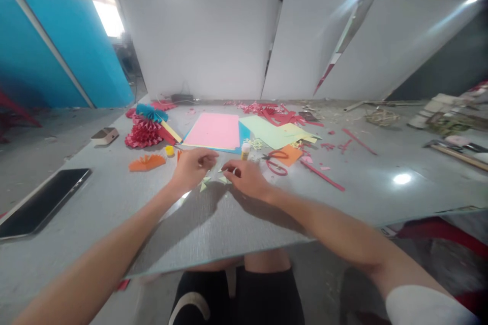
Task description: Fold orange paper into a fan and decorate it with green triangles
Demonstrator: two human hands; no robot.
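Left hand (192, 168) and right hand (244, 177) curl in over a pale green paper cutout (212, 179)

Both hands half-closed, neither flat nor a tight fist; the left's fingers bend down and inward, the right's hook back toward them, and the spiky little cutout sits right between them on the grey tabletop (229, 226); whether the fingertips are pinching it, I can't tell from up here, the knuckles block the view. Such a small piece seems to call for both sets of fingertips, which would explain why the hands are so close together. Just beyond the right hand, red-handled scissors (276, 162) lie on an orange paper sheet (290, 155), probably left handy, with a glue bottle (246, 151) beside the fingers; further back, a pink paper sheet (213, 131) overlaps a blue one (244, 131), pale green sheets (267, 131) alongside, perhaps set aside as stock; over on the left, a red paper rosette (143, 133) and an orange paper fan (147, 162) sit apart from the work; red paper strips (322, 175) lie scattered to the right.
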